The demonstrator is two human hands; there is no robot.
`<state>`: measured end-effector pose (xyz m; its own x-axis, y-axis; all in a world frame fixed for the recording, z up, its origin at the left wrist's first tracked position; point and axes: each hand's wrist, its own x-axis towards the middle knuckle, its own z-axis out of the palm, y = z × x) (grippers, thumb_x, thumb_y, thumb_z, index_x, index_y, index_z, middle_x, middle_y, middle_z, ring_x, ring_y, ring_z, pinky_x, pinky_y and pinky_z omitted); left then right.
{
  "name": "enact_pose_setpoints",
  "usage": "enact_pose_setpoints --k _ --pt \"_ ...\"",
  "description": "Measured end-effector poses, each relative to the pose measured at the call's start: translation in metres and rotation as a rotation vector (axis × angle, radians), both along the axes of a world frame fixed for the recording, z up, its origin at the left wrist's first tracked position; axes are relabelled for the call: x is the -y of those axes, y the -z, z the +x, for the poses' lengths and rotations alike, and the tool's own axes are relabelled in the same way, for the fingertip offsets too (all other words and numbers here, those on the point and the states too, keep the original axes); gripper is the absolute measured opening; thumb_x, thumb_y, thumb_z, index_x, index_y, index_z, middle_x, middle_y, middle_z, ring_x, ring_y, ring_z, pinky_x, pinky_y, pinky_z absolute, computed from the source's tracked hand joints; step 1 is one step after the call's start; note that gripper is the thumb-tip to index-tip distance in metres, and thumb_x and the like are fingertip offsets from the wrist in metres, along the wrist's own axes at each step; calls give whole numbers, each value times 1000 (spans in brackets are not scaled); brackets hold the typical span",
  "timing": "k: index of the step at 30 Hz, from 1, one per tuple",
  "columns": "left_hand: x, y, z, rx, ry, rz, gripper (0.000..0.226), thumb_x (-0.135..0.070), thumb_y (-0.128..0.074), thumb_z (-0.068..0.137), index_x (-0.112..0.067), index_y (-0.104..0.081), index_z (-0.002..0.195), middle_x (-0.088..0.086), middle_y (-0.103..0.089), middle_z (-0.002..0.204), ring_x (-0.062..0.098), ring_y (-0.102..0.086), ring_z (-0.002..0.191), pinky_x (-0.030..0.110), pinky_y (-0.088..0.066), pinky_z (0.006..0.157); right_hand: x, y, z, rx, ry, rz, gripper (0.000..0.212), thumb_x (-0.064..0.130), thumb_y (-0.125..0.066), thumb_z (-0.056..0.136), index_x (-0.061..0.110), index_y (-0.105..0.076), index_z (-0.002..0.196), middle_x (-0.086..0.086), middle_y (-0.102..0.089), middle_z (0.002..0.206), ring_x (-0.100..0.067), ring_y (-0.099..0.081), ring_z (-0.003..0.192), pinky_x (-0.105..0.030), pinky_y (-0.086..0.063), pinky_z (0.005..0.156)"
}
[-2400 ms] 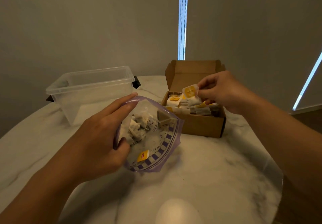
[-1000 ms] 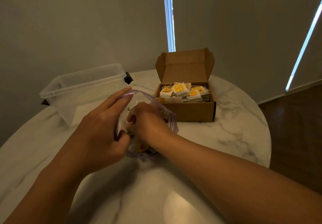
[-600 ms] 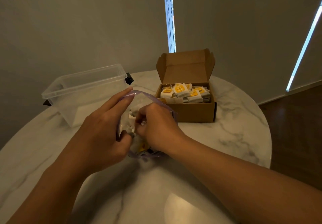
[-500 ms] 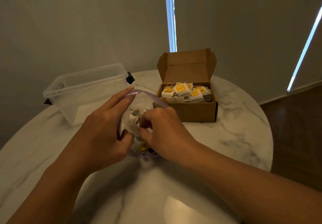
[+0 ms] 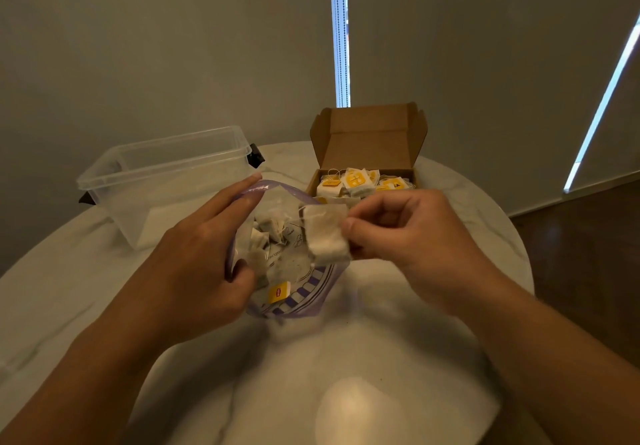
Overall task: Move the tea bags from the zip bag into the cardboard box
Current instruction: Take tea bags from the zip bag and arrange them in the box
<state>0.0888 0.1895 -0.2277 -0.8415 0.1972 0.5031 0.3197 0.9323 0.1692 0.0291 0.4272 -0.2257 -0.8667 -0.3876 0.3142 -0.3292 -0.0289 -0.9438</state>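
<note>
**Desk:** What had changed when you checked the feed?

**Me:** Half a second before, my right hand (image 5: 408, 233) was down inside the zip bag (image 5: 301, 294), knuckles hiding whatever it had. At this look it had come up and out, and a single tea bag (image 5: 327, 233) was clear of the bag's mouth, hanging in front of it.

**Desk:** So the pick worked?

**Me:** I judged so. One more was ready to go to the cardboard box (image 5: 367, 140), which stood beyond the fingers and already held a heap of yellow-tagged tea bags (image 5: 356, 183).

**Desk:** How was it held?

**Me:** My right fingers (image 5: 353, 228) were clamped on its right edge, thumb against forefinger. The rest of the sachet stuck out to their left.

**Desk:** And the other side?

**Me:** My left hand (image 5: 194, 257) held the zip bag open, thumb pinching the near rim, fingers stretched along the far rim. Several loose tea bags (image 5: 270, 230) lay inside, below and left of the right fingers, so I reckoned the job unfinished.

**Desk:** Anything else about?

**Me:** A clear plastic tub (image 5: 166, 181) stood on the bench (image 5: 346, 375), beyond the left fingers.
</note>
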Motion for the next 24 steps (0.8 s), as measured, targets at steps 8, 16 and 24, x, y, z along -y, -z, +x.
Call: enact_pose_setpoints --k 8,16,24 --pt "1 1 -1 -15 10 4 83 -24 -56 72 -19 -36 152 -9 -36 156 10 -40 138 12 -31 102 -29 -38 -56 28 111 -144 5 7 -68 82 3 -69 85 -11 -73 82 -22 -73 79 -27 -58 66" --pt "3 2 -1 -23 37 19 82 -23 -57 72 -24 -35 152 -15 -35 156 7 -41 136 17 -36 102 -40 -39 -103 17 298 18 4 7 -70 84 5 -68 87 -11 -72 95 -20 -73 81 -30 -59 69" --pt "3 3 -2 -16 31 1 82 -23 -58 72 -21 -37 151 -13 -36 156 8 -43 134 13 -36 99 -34 -22 -105 -35 344 395 2 6 -74 82 7 -72 81 -9 -71 81 -19 -72 68 -22 -58 57"
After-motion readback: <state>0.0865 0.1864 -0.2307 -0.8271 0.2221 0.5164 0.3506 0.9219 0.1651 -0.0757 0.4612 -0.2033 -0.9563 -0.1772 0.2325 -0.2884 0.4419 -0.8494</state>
